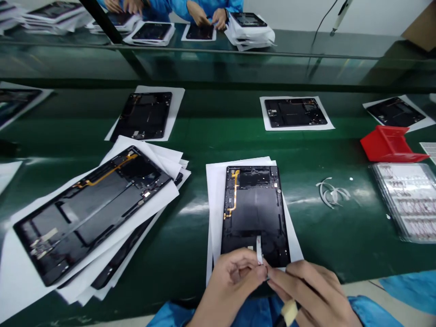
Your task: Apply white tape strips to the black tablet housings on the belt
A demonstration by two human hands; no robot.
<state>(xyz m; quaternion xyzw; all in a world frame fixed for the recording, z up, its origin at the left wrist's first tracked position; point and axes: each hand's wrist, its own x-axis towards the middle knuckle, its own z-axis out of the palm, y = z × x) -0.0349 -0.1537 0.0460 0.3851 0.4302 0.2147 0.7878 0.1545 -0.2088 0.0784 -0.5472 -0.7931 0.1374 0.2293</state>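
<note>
A black tablet back frame (255, 213) with an orange flex cable lies on white paper (214, 200) in front of me. My left hand (228, 286) and my right hand (313, 290) meet at its near edge. Both pinch a small white strip (259, 250) that stands up from the frame's lower part. A yellowish tool handle (289, 313) rests in my right hand's palm.
A stack of frames on paper sheets (91, 213) lies at left. Single frames (143, 116) (294, 112) sit further along the green belt (340, 227). A red tray (388, 144), a clear parts tray (407, 200) and peeled white strips (332, 193) are at right. Other people's hands (207, 18) work opposite.
</note>
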